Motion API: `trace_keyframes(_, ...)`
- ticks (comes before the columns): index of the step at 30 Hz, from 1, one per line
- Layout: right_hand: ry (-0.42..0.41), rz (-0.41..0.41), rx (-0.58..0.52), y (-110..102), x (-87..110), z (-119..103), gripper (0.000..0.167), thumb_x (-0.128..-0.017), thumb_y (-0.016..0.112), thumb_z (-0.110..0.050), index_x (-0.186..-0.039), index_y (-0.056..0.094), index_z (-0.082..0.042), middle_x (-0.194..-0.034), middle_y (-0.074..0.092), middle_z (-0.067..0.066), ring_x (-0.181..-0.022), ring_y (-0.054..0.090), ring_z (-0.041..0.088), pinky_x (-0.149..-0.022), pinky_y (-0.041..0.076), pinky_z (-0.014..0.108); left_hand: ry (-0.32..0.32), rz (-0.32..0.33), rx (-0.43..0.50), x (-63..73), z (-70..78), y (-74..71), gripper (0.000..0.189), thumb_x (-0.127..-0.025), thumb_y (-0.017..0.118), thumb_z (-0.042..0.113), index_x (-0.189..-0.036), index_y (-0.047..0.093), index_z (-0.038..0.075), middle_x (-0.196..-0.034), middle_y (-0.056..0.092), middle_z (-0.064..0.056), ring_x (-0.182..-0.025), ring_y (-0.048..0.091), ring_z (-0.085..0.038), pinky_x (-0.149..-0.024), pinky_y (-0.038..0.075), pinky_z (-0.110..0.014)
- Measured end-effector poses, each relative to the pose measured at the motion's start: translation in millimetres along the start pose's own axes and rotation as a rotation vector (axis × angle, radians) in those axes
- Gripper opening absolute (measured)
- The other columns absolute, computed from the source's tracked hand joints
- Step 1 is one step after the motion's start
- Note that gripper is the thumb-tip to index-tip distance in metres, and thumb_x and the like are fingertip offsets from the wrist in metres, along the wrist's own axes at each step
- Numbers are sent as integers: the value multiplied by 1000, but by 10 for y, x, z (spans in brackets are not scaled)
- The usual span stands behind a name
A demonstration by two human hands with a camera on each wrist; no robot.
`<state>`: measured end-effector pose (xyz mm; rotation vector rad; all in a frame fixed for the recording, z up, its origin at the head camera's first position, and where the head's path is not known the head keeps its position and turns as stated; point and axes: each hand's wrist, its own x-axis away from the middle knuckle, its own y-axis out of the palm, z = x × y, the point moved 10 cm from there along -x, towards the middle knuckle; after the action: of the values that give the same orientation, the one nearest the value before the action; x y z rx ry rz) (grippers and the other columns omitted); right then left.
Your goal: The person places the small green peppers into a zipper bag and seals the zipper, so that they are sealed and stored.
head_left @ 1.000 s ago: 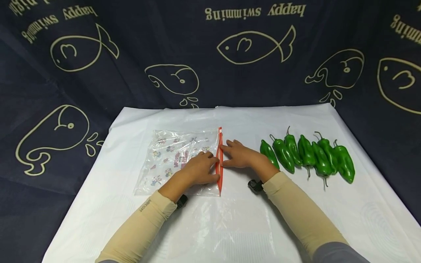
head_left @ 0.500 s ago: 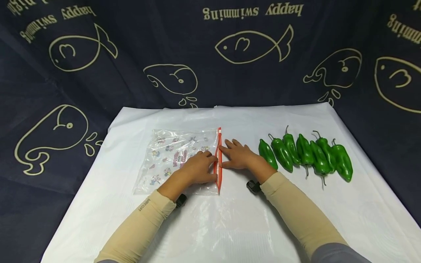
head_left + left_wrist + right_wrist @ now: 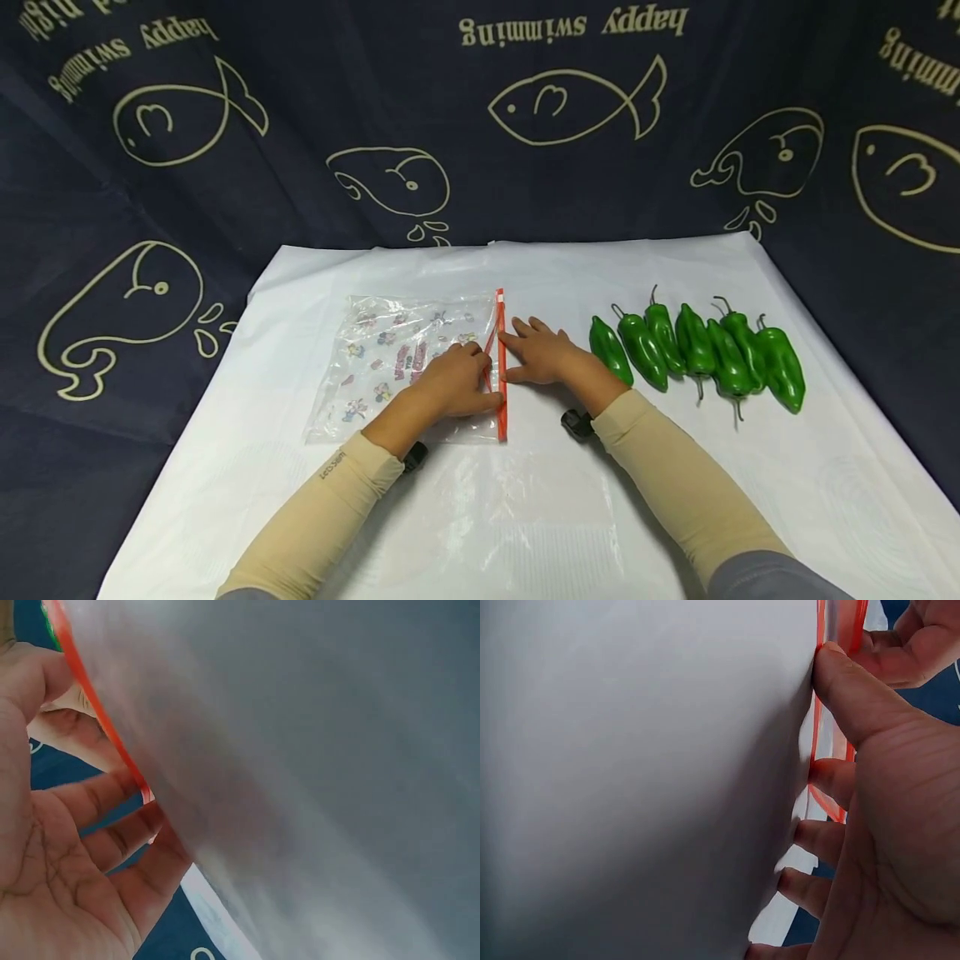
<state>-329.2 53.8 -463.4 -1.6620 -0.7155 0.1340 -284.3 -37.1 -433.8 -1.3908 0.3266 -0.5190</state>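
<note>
Where bag's (image 3: 401, 354) red edge (image 3: 502, 423) gapes, left hand (image 3: 454, 382), right hand (image 3: 546, 357) touch it, fingers unclenched; gap before peppers (image 3: 696, 343).

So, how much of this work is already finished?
Done: the bag lies flat, its red edges parted in the middle. In hand: the left hand and right hand touch those edges. Remaining, perhaps: parting them wider, as they sit close; all seven peppers lie outside the bag.

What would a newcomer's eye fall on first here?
Probably the seven glossy green peppers, side by side at right on the white-covered table. Next, the clear printed plastic bag near the middle, with left grip and right grip at its red edge. Behind hangs dark blue, fish-patterned cloth.
</note>
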Motion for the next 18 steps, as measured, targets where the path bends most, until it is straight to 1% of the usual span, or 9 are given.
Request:
trace_keyframes(2,0,5,-3,-5,-1,2,81,-91,62,-56,-158,30,-21,-163,17,14,-148,12,41,-105,23,72,-6,-3,11,0,-7,-1,58,-81,69,52,-117,67,6,-117,57,-8,-103,57,-27,-83,51,-42)
trace_keyframes(5,2,4,-7,-6,-2,8,82,-90,62,-57,-158,30,-21,-163,16,13,-148,12,41,-105,22,72,-1,-12,34,13,0,-12,54,-78,72,45,-114,66,4,-118,55,-8,-103,56,-27,-85,50,-40)
trace_keyframes(8,5,-1,-2,-1,0,12,83,-90,61,-58,-158,30,-22,-163,16,13,-148,12,40,-105,23,72,10,-16,57,30,21,-23,50,-75,75,38,-111,65,5,-116,52,-9,-96,55,-24,-80,50,-37)
trace_keyframes(10,8,-6,-1,0,7,11,83,-90,61,-58,-158,30,-22,-164,16,13,-148,12,40,-105,23,72,18,-19,55,40,44,-29,45,-74,75,36,-108,66,7,-113,50,-9,-91,53,-23,-75,49,-36)
trace_keyframes(13,13,-6,4,-6,18,8,82,-91,61,-58,-158,29,-22,-164,16,13,-148,12,41,-105,23,72,28,-24,23,44,78,-28,45,-73,75,36,-112,69,13,-108,50,-7,-88,50,-23,-70,48,-36)
trace_keyframes(16,13,-3,-1,-17,29,0,82,-91,61,-57,-158,29,-22,-163,16,13,-148,12,41,-105,22,72,27,-38,-13,38,98,-19,48,-73,73,37,-118,71,19,-108,52,-4,-91,51,-25,-69,48,-39)
trace_keyframes(18,14,-2,-3,-22,36,-3,82,-91,61,-58,-158,30,-22,-163,16,13,-148,11,40,-105,22,72,20,-50,-33,29,98,-12,50,-74,72,38,-120,71,21,-111,54,-3,-95,52,-26,-70,49,-40)
